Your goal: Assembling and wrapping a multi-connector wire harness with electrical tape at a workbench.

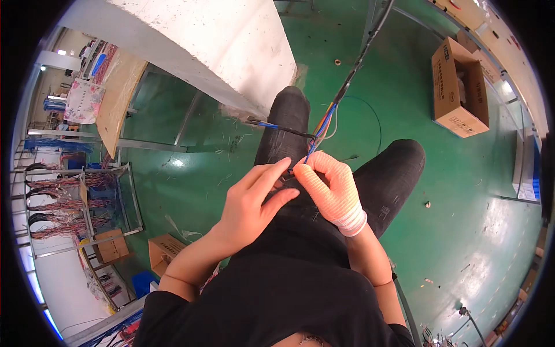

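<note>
A wire harness (352, 74) in black sleeving comes down from the upper right and fans out into blue, orange and grey wires above my lap. One sleeved black branch (289, 132) with a bit of blue crosses over my left thigh. My right hand (334, 191), in a ribbed pale orange glove, pinches the blue wires (311, 152) between thumb and fingers. Close beside it, my bare left hand (250, 199) has index finger and thumb apart, the index tip near the dark wire end. The other left fingers are partly hidden.
A white pillar (214, 46) stands ahead of my left knee. An open cardboard box (448, 92) sits on the green floor at the right. At the left are a wooden-topped table (119, 95) and a metal rack (136, 196) hung with wire bundles. Scraps litter the floor.
</note>
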